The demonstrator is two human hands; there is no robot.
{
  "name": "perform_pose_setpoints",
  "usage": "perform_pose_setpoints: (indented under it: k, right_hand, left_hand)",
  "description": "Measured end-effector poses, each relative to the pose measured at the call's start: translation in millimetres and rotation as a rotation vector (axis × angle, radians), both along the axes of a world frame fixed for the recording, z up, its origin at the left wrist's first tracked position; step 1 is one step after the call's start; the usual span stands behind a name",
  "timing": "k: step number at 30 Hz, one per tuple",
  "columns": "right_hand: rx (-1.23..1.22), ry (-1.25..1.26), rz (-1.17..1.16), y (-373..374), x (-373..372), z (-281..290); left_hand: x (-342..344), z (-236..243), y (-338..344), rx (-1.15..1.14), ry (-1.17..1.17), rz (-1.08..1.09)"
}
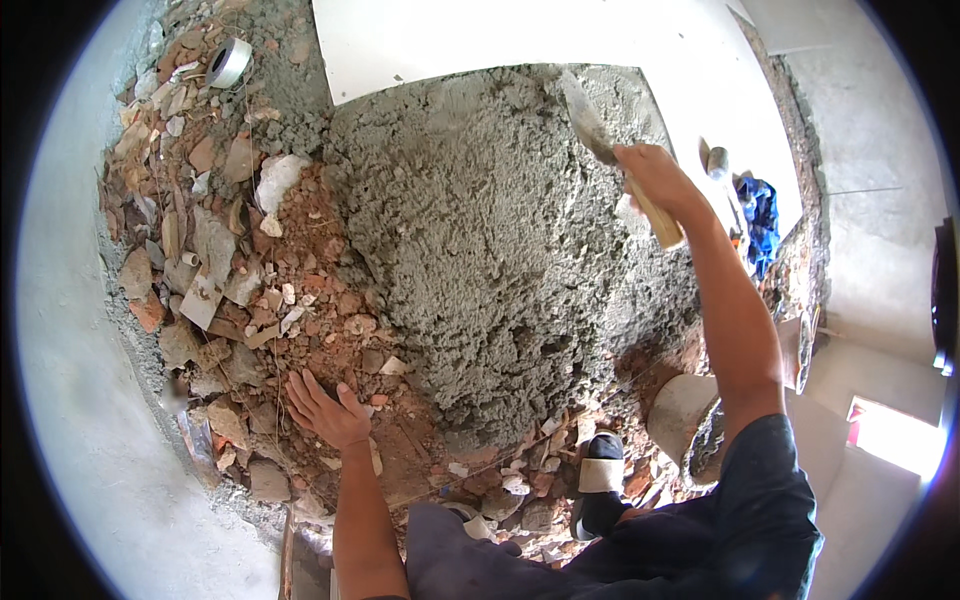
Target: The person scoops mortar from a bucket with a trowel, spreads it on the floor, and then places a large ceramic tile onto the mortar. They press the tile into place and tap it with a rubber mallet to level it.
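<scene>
My right hand (655,180) is closed around the wooden handle of a trowel (588,118). The grey blade points away from me and lies over the far right part of a wet mortar bed (480,240). Just beyond the blade are large white floor tiles (500,30), whose near edges meet the mortar. My left hand (328,408) rests with fingers spread on reddish broken-brick rubble (310,265), to the left of the mortar's near end. Nothing is held in it.
A roll of tape (229,62) sits on the far left rubble. Blue cloth (762,225) lies on the right tile edge. A mortar-smeared bucket (685,420) stands by my right arm. My sandalled foot (601,470) is on the rubble. Walls (80,330) bound both sides.
</scene>
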State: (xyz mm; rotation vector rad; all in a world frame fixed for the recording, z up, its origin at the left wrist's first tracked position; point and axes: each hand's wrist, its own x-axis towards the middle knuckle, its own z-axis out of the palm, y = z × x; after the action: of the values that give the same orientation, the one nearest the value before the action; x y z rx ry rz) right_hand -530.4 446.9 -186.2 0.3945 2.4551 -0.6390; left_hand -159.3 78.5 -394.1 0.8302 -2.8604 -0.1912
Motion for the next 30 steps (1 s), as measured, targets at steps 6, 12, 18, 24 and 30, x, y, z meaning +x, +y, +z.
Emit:
perform_pose_setpoints:
  k: [6,12,18,24,30]
  right_hand:
    - [-0.155,-0.048,0.161,-61,-20,-52]
    - [0.052,-0.058,0.733,-114,14,-57]
    - [0.390,0.052,0.895,-87,19,-56]
    - [0.831,0.092,0.598,18,-32,-49]
    - [0.495,0.046,0.550,40,-51,-48]
  left_hand:
    - [1,0,0,0.002,-0.003,0.000]
    - [1,0,-1,0.008,-0.024,-0.002]
    - [1,-1,0,0.014,-0.016,-0.003]
    - [3,-3,-1,0.006,0.007,-0.015]
    - [3,-5,-2,-0.023,-0.026,-0.014]
